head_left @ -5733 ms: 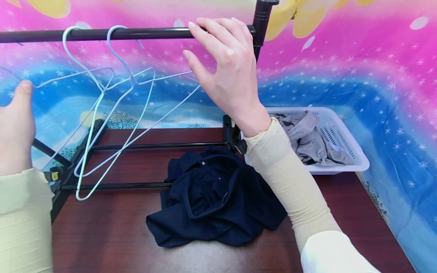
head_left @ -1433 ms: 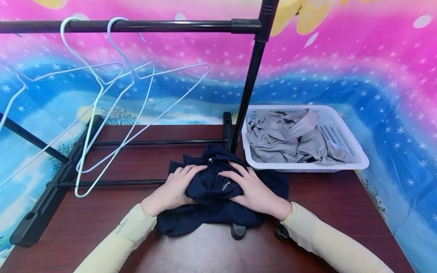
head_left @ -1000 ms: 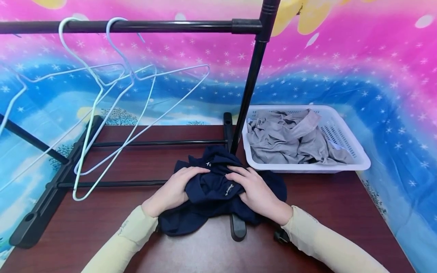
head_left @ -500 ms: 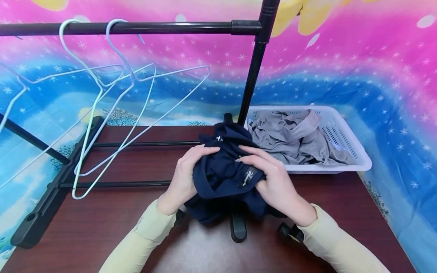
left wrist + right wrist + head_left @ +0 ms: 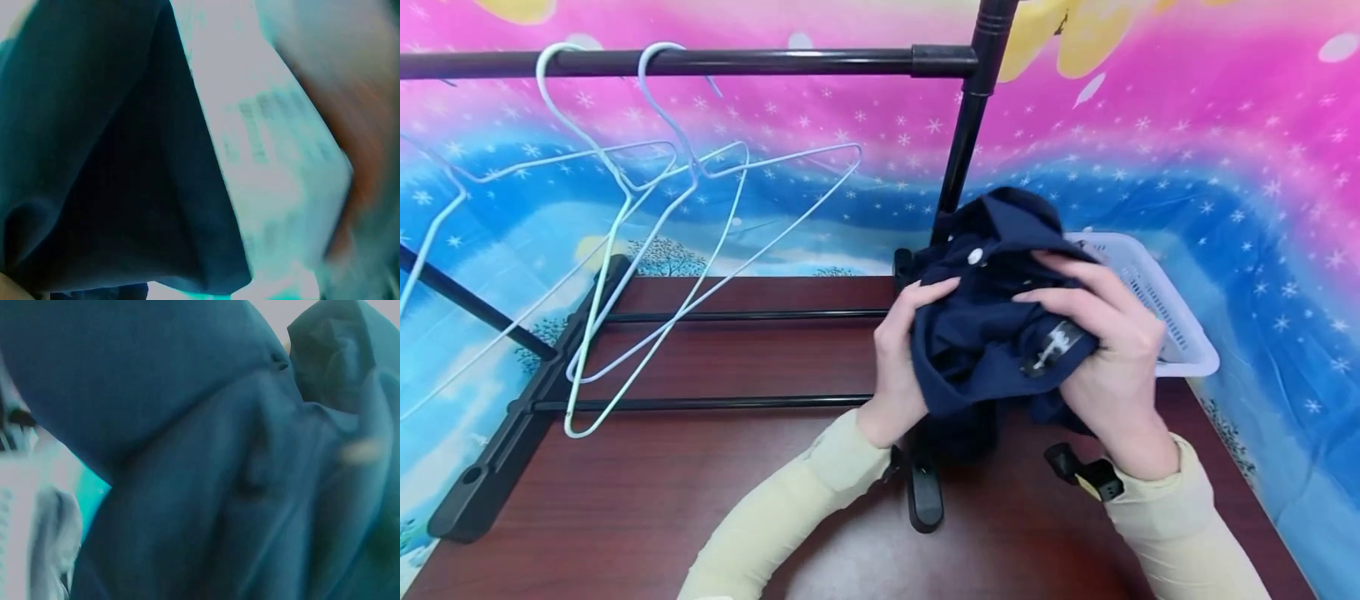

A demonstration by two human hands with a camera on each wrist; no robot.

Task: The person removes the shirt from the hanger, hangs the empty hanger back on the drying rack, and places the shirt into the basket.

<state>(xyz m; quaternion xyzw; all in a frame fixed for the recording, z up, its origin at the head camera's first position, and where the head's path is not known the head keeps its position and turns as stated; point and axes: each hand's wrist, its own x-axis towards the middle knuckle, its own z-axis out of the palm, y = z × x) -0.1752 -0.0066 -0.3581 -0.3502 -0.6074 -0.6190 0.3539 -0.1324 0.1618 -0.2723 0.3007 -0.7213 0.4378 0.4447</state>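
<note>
In the head view, my two hands hold a bunched navy shirt (image 5: 985, 325) off the table, right of the middle. It has a white button and a dark label with white lettering. My left hand (image 5: 901, 354) grips its left edge, thumb over the cloth. On the other side my right hand (image 5: 1112, 350) grips the shirt beside the label, its fingers partly in the folds. Dark cloth of the shirt (image 5: 125, 156) fills the left of the left wrist view, and the shirt (image 5: 200, 456) covers most of the right wrist view.
A black clothes rack (image 5: 790, 62) stands on the brown table (image 5: 700, 500). A pale green hanger (image 5: 617, 217), a pale blue hanger (image 5: 685, 167) and another at far left hang from it. Behind the shirt is a white basket (image 5: 1195, 358); grey cloth (image 5: 59, 544) shows in it.
Earlier my hands were at the rack's bar and far left. Then they took hold of the shirt on the table, lifted it and carried it right, now covering much of the basket.
</note>
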